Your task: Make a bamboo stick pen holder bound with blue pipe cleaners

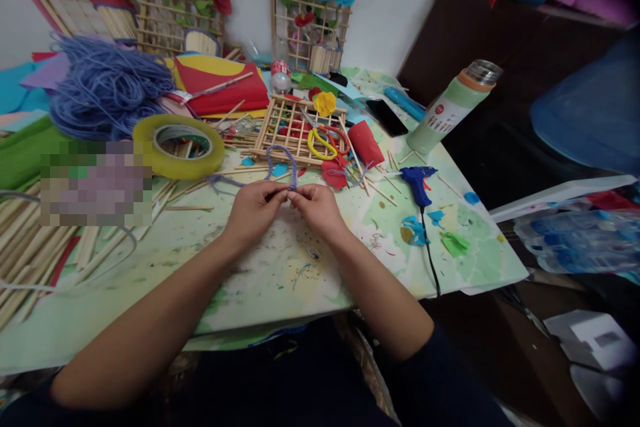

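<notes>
My left hand (257,210) and my right hand (317,207) meet over the front middle of the table, fingertips pinched together. Between them they grip a blue-purple cord (294,170), which loops up above the fingers and trails off to the left. The exact spot where the fingers close on it is partly hidden. Just beyond the hands lies a stick lattice (270,137) with a yellow paper flower (325,104) on it. Scissors with yellow and orange handles (323,143) rest on its right side, near a red paper flower (335,172).
A large tangle of blue cord (107,83), a yellow tape roll (215,150) and many wooden sticks (35,260) fill the left. To the right are a blue glue gun (417,185) with a cable, a phone (387,117) and a green bottle (445,113). Flowered lattices (275,20) lean on the wall.
</notes>
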The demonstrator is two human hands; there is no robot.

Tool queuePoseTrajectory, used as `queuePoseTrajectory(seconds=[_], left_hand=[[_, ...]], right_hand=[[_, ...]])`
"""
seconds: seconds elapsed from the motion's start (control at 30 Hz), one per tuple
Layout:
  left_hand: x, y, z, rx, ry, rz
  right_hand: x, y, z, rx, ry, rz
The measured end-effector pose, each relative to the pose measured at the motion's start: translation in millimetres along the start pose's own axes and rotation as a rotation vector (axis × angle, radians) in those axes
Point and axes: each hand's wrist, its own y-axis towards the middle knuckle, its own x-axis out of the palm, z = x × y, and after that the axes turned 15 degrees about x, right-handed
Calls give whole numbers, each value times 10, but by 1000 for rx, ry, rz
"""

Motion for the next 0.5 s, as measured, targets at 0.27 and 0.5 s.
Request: queuePoseTrajectory(seconds=[0.27, 0.5], left_hand=[[-43, 31, -51, -78, -87, -113], [-115, 71, -89, 36, -31, -230]], right_hand=[[-30, 41, 29, -77, -128, 83], [-75, 66, 13, -110, -179, 93]])
